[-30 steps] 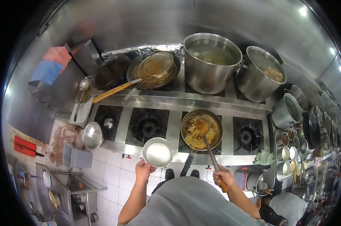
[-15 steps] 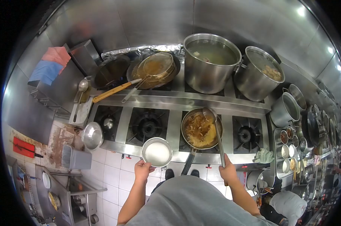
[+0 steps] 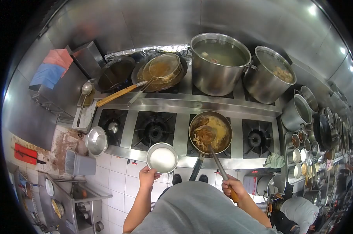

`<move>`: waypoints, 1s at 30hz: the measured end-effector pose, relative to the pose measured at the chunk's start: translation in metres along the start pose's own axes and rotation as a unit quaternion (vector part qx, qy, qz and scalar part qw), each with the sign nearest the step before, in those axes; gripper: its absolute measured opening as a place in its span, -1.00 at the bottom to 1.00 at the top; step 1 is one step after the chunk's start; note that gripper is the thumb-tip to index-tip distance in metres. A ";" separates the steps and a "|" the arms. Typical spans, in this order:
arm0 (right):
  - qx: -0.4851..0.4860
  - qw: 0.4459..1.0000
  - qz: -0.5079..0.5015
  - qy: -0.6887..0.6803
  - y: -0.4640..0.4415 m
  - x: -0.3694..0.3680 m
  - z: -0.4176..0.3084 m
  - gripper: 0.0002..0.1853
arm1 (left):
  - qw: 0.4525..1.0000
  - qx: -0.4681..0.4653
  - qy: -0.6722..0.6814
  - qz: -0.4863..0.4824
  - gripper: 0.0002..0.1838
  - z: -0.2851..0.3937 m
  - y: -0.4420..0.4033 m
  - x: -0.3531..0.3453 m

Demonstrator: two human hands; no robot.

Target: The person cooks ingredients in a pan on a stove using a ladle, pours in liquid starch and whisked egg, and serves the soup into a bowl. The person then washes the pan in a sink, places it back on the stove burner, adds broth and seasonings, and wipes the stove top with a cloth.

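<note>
At eight o'clock from the pan (image 3: 229, 136), the left hand (image 3: 149, 176) pinched a bowl (image 3: 175, 159) by its rim; at five, the right hand (image 3: 232, 187) — fingers wrapped — gripped a ladle (image 3: 219, 163) dipped in food (image 3: 223, 135).

Head-worn view, forward and down, over stove (image 3: 182, 134)

Kitchen: commercial; I worked at its long stove (image 3: 183, 128).
Stockpots (image 3: 219, 81): big ones stood on the stove's rear.
</note>
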State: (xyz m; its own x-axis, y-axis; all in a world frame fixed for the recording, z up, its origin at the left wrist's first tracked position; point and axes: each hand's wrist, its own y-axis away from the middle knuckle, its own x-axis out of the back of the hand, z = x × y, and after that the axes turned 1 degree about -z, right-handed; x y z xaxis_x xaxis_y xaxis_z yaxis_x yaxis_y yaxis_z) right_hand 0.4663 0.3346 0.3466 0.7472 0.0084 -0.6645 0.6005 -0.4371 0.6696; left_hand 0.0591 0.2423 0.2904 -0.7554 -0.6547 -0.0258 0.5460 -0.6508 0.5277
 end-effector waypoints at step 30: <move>0.018 0.986 0.098 0.136 0.009 0.002 0.004 -0.42 | 0.999 0.014 0.019 -0.039 -0.88 0.005 -0.003 -0.010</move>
State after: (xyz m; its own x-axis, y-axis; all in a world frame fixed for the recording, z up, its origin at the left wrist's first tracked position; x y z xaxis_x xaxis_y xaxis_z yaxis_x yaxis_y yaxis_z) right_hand 0.4719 0.3271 0.3502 0.8999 0.1595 -0.4059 0.4294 -0.4862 0.7611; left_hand 0.0635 0.2528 0.2931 -0.7807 -0.6168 -0.1000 0.4752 -0.6900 0.5460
